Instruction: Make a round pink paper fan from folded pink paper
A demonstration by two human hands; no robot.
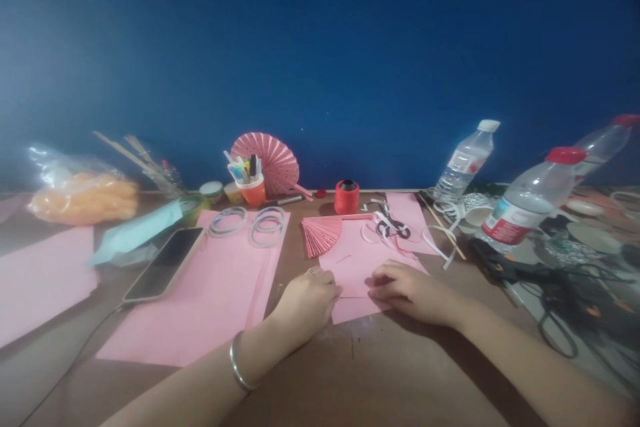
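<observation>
Found pink paper flat on bench, directly between left hand and right hand, about equally near both. Noted near edge running crosswise, hand to hand. Observed curled fingers at either end; cannot tell whether clamped.

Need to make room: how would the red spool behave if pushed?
The red spool stands upright, so a low push would probably slide it across the table. Its squat shape makes tipping seem unlikely. If knocked over, its round side might let it roll.
</observation>
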